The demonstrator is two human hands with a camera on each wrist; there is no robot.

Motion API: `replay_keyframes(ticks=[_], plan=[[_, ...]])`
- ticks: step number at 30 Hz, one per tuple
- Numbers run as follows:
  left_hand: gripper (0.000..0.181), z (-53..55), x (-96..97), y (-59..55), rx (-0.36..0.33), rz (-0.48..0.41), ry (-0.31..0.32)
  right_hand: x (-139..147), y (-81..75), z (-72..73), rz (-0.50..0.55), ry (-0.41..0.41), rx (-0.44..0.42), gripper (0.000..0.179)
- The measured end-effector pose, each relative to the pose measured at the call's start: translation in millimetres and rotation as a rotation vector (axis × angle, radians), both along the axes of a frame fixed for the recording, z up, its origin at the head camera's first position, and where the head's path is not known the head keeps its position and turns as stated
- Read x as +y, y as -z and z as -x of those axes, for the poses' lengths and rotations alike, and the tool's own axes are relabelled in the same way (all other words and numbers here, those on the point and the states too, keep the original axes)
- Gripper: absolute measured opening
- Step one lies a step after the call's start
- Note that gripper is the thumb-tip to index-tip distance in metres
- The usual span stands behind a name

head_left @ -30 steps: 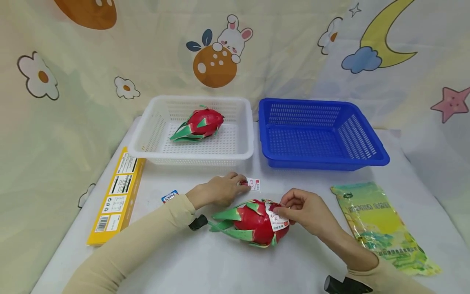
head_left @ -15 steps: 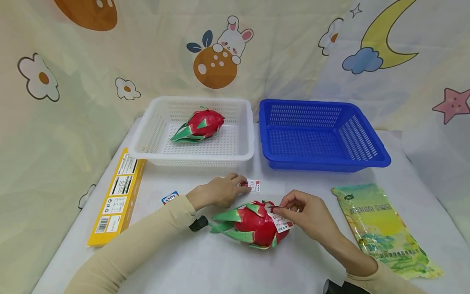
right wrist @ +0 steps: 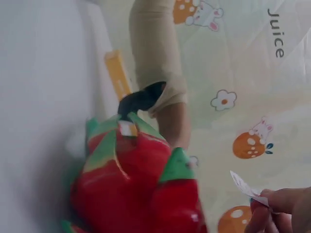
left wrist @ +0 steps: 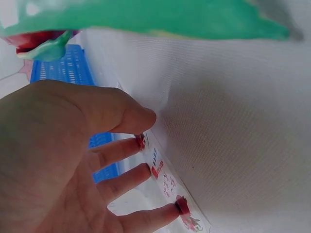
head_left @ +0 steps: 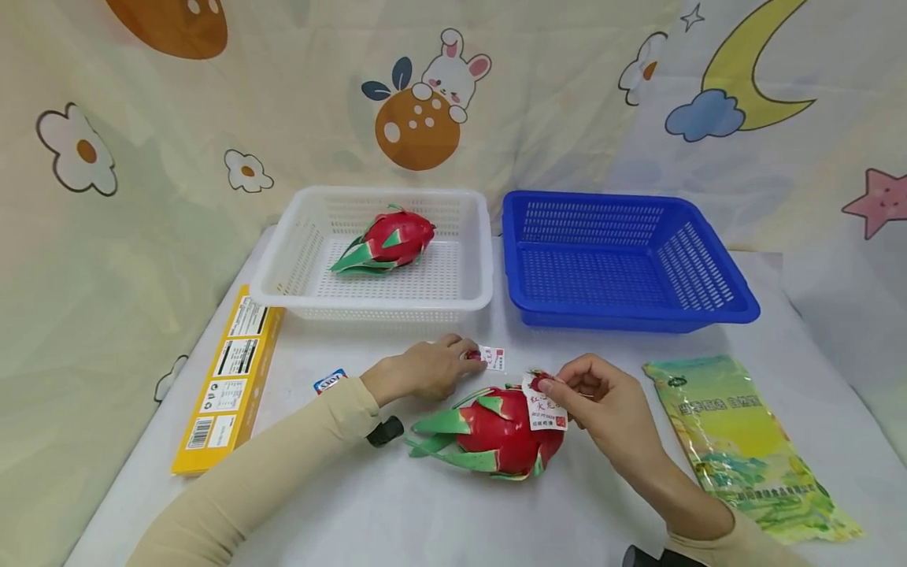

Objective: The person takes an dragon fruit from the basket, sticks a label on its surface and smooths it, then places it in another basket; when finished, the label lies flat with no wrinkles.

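Observation:
In the head view a red dragon fruit (head_left: 489,441) with green leaf tips lies on the white table, level with both hands. My right hand (head_left: 612,405) pinches a white sticker (head_left: 544,413) printed with red writing and a small dragon fruit picture. That sticker overlaps the fruit's right end in the head view; the right wrist view shows it apart from the fruit, between thumb and fingers. Behind the fruit, my left hand (head_left: 434,370) rests its fingertips on a strip of similar stickers (left wrist: 167,179), mostly covered in the head view.
A white basket (head_left: 375,304) holding another dragon fruit (head_left: 397,238) stands at the back left, beside a blue basket (head_left: 631,316). A long yellow box (head_left: 227,386) lies left, a green-yellow packet (head_left: 747,449) right. A small blue packet (head_left: 328,379) sits by the left sleeve.
My right hand has lifted the sticker up and slightly right, off the fruit's surface, tilting it to face the camera. The left hand stays on the sticker strip.

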State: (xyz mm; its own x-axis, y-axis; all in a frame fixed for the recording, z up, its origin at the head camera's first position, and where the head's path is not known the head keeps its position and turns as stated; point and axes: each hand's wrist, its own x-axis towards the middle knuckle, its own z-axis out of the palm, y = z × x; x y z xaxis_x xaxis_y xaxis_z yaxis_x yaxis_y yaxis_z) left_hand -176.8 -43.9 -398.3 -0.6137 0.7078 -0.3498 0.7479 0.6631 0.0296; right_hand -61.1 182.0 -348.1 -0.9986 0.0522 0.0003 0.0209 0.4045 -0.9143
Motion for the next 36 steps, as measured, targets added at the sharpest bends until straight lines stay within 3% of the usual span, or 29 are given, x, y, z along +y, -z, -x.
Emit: replay_keyframes(ticks=[5, 8, 15, 19, 21, 24, 28, 32, 36], plan=[[0.052, -0.8, 1.2, -1.6, -0.007, -0.003, -0.015, -4, 6.3, 3.6, -0.196, -0.104, -0.039, 0.019], [0.053, -1.2, 2.0, -2.5, -0.009, -0.009, -0.006, -5, 11.0, 1.3, -0.313, -0.102, 0.046, 0.018], [0.051, -1.7, 0.6, -4.2, -0.003, -0.004, -0.008, -9, 17.8, -6.3, -0.465, -0.066, 0.291, 0.023], [0.051, -2.0, -0.8, -5.4, 0.015, 0.0, 0.007, -11, 24.3, -7.1, -0.525, -0.027, 0.379, 0.026], [0.052, -2.1, -1.0, -6.2, 0.023, 0.007, 0.014, -11, 27.2, -5.9, -0.524, -0.024, 0.38, 0.027], [0.053, -2.0, -1.1, -6.2, 0.027, 0.006, 0.017, -8, 30.4, -1.8, -0.472, -0.049, 0.306, 0.039], [0.055, -1.8, -0.8, -2.0, 0.019, -0.023, -0.006, -4, 34.2, 3.4, -0.287, -0.136, 0.036, 0.058], [0.06, -1.0, -0.4, 3.4, -0.016, -0.1, -0.096, -3, 37.8, 4.3, -0.054, -0.198, -0.243, 0.053], [0.067, 0.8, -1.0, 5.7, -0.024, -0.219, -0.193, -3, 39.5, 4.5, 0.041, -0.191, -0.343, 0.049]])
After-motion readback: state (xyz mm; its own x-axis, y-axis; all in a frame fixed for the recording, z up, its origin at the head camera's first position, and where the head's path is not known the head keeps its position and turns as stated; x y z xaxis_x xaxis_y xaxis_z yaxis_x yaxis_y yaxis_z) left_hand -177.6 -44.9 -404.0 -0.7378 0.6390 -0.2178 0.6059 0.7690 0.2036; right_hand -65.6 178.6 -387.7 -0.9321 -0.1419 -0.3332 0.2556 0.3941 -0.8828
